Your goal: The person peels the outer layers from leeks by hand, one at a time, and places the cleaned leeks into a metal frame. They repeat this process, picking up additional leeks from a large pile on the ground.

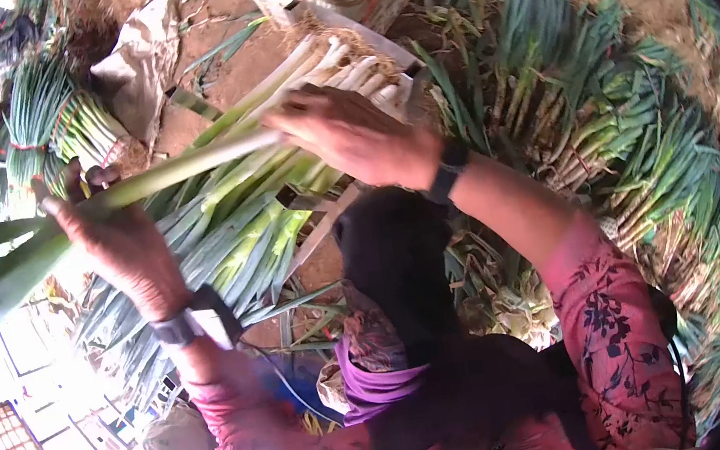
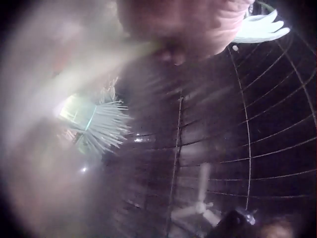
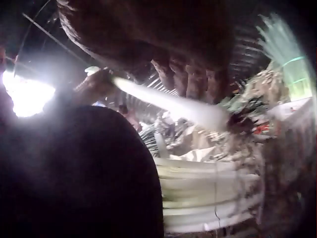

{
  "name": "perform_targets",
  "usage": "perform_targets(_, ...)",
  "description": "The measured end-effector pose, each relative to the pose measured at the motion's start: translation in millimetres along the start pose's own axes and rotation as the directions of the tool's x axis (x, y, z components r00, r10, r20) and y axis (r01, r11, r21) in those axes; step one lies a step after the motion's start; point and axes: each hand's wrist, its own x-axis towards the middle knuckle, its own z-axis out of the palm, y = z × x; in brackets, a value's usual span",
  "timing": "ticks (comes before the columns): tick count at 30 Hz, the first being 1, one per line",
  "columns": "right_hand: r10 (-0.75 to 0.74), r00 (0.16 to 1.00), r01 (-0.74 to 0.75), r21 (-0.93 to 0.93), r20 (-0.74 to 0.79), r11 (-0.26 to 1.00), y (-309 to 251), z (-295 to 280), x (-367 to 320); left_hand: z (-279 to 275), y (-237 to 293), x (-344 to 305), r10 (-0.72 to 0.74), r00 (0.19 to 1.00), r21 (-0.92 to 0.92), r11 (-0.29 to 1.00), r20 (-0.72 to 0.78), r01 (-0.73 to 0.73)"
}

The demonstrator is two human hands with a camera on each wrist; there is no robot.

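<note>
A long leek (image 1: 178, 172) is held across the front of the body, its green leaves to the left and its white end to the right. My left hand (image 1: 119, 245) grips it where the green begins. The right hand (image 1: 357, 138) is at the white end, fingers bent over it; in the right wrist view the white stalk (image 3: 168, 104) passes just under the fingers (image 3: 195, 82), and whether they hold it cannot be told. Beneath both hands lies a pile of leeks (image 1: 228, 202), white ends at the upper right. The left wrist view is badly blurred.
A woven basket (image 1: 404, 12) with red and green ties stands beyond the pile. Many leeks (image 1: 644, 148) cover the ground at the right. Tied bundles (image 1: 84, 126) and a pale sack (image 1: 142, 62) are at the upper left. A metal bracket (image 1: 301, 198) juts beside the pile.
</note>
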Motion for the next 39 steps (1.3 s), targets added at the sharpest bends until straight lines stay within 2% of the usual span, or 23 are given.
perform_targets(2,-0.102,0.995,0.101,-0.203,0.006,0.974,20,28,42,-53,-3,20,0.031,0.999,0.195,0.98,0.034,-0.037)
perform_targets(4,-0.009,0.991,0.028,-0.137,0.135,0.99,36,44,84,-90,-5,24,-0.085,0.996,0.351,0.932,-0.018,0.086)
perform_targets(6,-0.08,0.989,0.1,-0.168,0.122,0.981,60,58,104,-133,-15,19,-0.333,0.942,0.398,0.859,-0.047,0.323)
perform_targets(8,-0.046,0.983,0.075,-0.159,0.179,0.985,96,74,107,-135,-14,9,-0.604,0.792,0.425,0.697,-0.089,0.578)
perform_targets(9,0.005,0.967,0.063,-0.26,0.253,0.964,116,78,107,-131,-12,10,-0.602,0.791,0.424,0.691,-0.108,0.585)
perform_targets(11,0.048,0.945,0.087,-0.391,0.323,0.916,153,79,98,-122,-7,16,-0.747,0.664,0.777,0.426,0.014,0.463)
perform_targets(14,0.099,0.958,0.015,-0.39,0.271,0.92,199,80,79,-110,-10,46,-0.749,0.662,0.921,0.269,0.016,0.282)
perform_targets(15,0.165,0.941,-0.026,-0.423,0.296,0.906,217,77,74,-105,-19,58,-0.705,0.696,0.98,0.201,0.137,0.01)
perform_targets(16,0.169,0.94,-0.03,-0.422,0.296,0.906,221,78,73,-100,-30,68,-0.708,0.693,0.98,0.199,0.137,0.009)
perform_targets(18,0.206,0.932,-0.022,-0.522,0.297,0.852,228,80,70,-91,-53,86,-0.702,0.651,0.93,0.046,0.29,-0.364)
perform_targets(19,0.189,0.929,0.022,-0.558,0.317,0.83,224,83,73,-99,-70,94,-0.704,0.649,0.931,0.047,0.289,-0.363)
perform_targets(21,0.247,0.913,0.002,-0.608,0.325,0.794,237,100,64,-125,-110,105,-0.765,0.545,0.802,-0.062,0.345,-0.594)
perform_targets(23,0.378,0.857,-0.045,-0.68,0.35,0.732,235,108,68,-121,-128,104,-0.829,0.488,0.8,-0.084,0.275,-0.594)
perform_targets(26,0.382,0.82,-0.025,-0.641,0.426,0.767,230,104,71,-126,-150,101,-0.908,0.388,0.788,-0.118,0.162,-0.605)
perform_targets(27,0.32,0.861,0.015,-0.65,0.395,0.76,234,108,70,-141,-160,103,-0.901,0.372,0.792,-0.055,0.223,-0.608)
perform_targets(29,0.483,0.711,-0.116,-0.592,0.511,0.797,225,106,82,-155,-170,113,-0.897,0.312,0.844,0.11,0.312,-0.525)
perform_targets(30,0.553,0.687,-0.151,-0.652,0.471,0.743,230,113,78,-170,-179,116,-0.9,0.333,0.837,0.058,0.28,-0.545)
perform_targets(32,0.499,0.761,-0.455,-0.207,0.414,0.866,237,129,63,-177,-191,120,-0.929,0.287,0.86,0.059,0.233,-0.507)
perform_targets(33,0.413,0.859,-0.295,-0.368,0.301,0.882,201,102,70,-167,-181,125,-0.931,0.187,0.89,0.219,0.313,-0.399)
perform_targets(34,0.309,0.94,-0.236,-0.38,0.143,0.894,175,75,62,-162,-174,130,-0.921,0.101,0.902,0.339,0.376,-0.269)
perform_targets(35,0.298,0.954,-0.278,-0.291,0.025,0.916,147,49,51,-168,-180,128,-0.912,0.061,0.882,0.374,0.406,-0.288)
perform_targets(37,0.271,0.941,-0.295,-0.094,-0.203,0.951,108,20,8,-181,-190,125,-0.924,0.207,0.748,0.113,0.321,-0.653)
perform_targets(39,0.309,0.879,-0.306,0.069,-0.364,0.95,96,-3,-57,-151,-182,121,-0.948,0.188,0.772,0.084,0.257,-0.63)
